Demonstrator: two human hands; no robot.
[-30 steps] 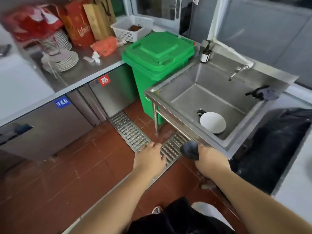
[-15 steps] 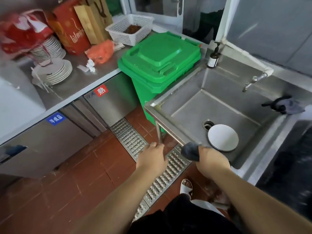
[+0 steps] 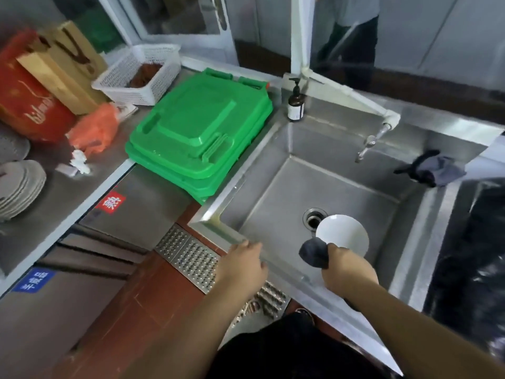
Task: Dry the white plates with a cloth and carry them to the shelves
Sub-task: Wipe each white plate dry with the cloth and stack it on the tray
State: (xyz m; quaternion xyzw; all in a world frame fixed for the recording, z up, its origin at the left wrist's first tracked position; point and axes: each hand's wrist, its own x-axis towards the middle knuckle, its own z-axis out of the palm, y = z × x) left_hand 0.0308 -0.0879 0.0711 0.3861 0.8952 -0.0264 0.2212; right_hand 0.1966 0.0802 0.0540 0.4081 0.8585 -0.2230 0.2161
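Over the near edge of the steel sink (image 3: 273, 165), the right hand (image 3: 348, 272) grips a bunched dark cloth (image 3: 313, 253), fist curled around it. Just beyond it, a white plate (image 3: 345, 231) lies in the basin beside the drain (image 3: 313, 218). The left hand (image 3: 241, 265) hovers by the sink's near left corner, fingers loosely bent and holding nothing. Left of the sink stands a green bin (image 3: 199, 132); stacked plates (image 3: 19, 187) sit on the far left counter (image 3: 54, 203).
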